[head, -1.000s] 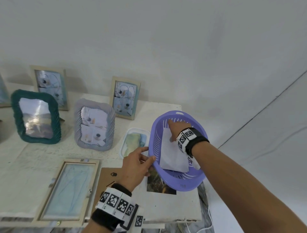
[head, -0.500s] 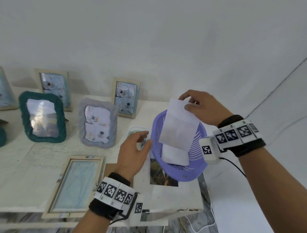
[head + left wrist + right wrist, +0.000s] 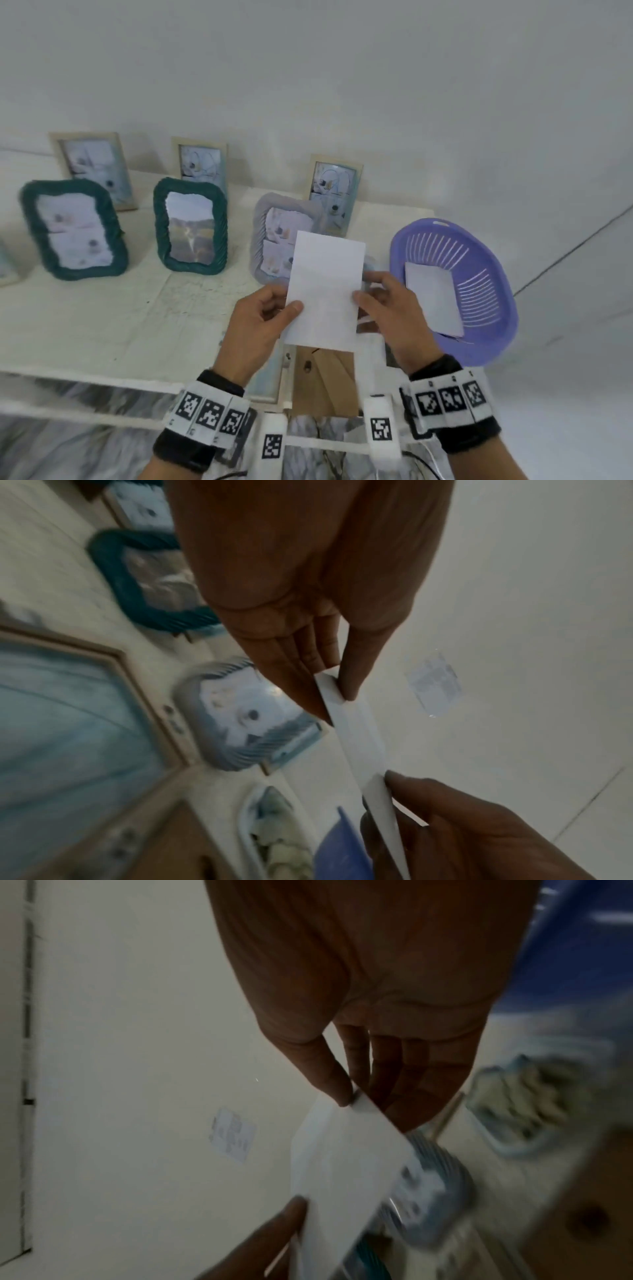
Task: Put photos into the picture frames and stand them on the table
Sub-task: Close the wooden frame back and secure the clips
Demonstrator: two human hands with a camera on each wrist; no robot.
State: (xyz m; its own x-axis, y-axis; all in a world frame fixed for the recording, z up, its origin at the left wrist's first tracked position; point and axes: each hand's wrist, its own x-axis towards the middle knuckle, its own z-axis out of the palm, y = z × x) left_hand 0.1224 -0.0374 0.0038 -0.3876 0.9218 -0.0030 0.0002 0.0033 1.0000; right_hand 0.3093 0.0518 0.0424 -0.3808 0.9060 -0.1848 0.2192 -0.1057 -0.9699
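Photo (image 3: 325, 291) held upright, white back toward camera, long axis vertical; left hand (image 3: 255, 329) pinched left edge, right hand (image 3: 394, 318) right edge. Open frame (image 3: 270, 380) flat on tabletop (image 3: 102, 315) directly below hands, nearer left.

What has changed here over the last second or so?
The right hand lifted a white photo out of the purple basket and brought it in front of the person. The left hand let go of the basket's rim and now pinches the photo's left edge. Another sheet stays in the basket, and the filled frames still stand at the back.
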